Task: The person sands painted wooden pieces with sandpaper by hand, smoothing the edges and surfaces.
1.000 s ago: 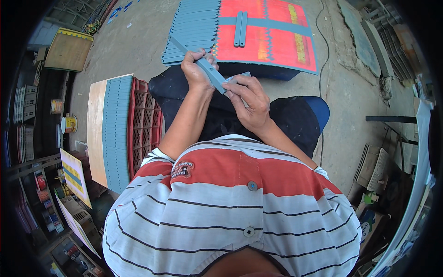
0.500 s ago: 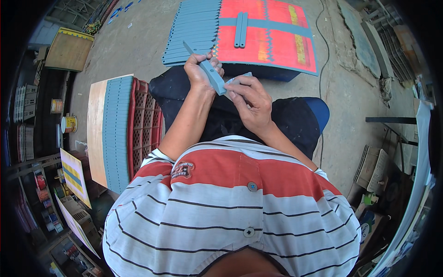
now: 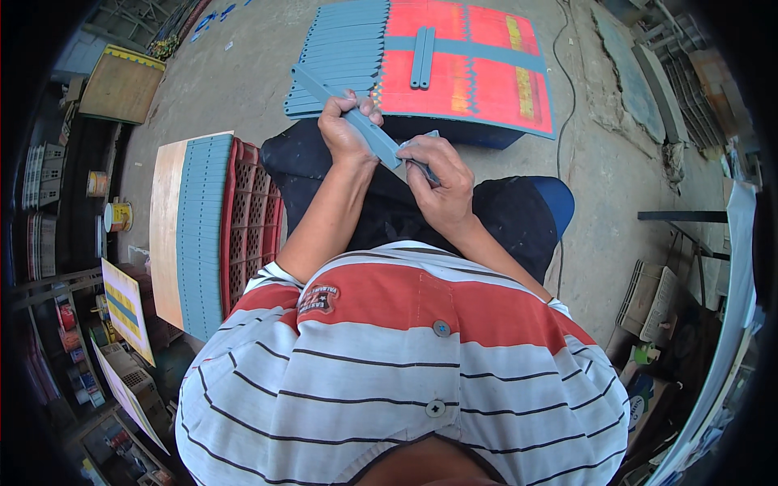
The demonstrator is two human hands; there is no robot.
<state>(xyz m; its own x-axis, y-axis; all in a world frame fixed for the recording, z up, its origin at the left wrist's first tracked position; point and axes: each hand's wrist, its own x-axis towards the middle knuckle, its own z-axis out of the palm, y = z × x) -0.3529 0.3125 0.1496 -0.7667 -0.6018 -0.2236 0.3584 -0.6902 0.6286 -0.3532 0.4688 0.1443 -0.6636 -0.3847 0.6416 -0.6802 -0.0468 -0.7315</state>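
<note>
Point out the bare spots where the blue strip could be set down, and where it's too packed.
Free: the red board right of the two loose strips, and the plywood edge left of the side row. Crowded: the stacked strips on the board's left half. The left hand and right hand hold the blue strip over the lap.

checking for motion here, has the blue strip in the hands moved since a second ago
Yes, slightly. The blue strip has slid up and away: its far tip now overlaps the stacked strips on the red board, held by left hand and right hand.
</note>
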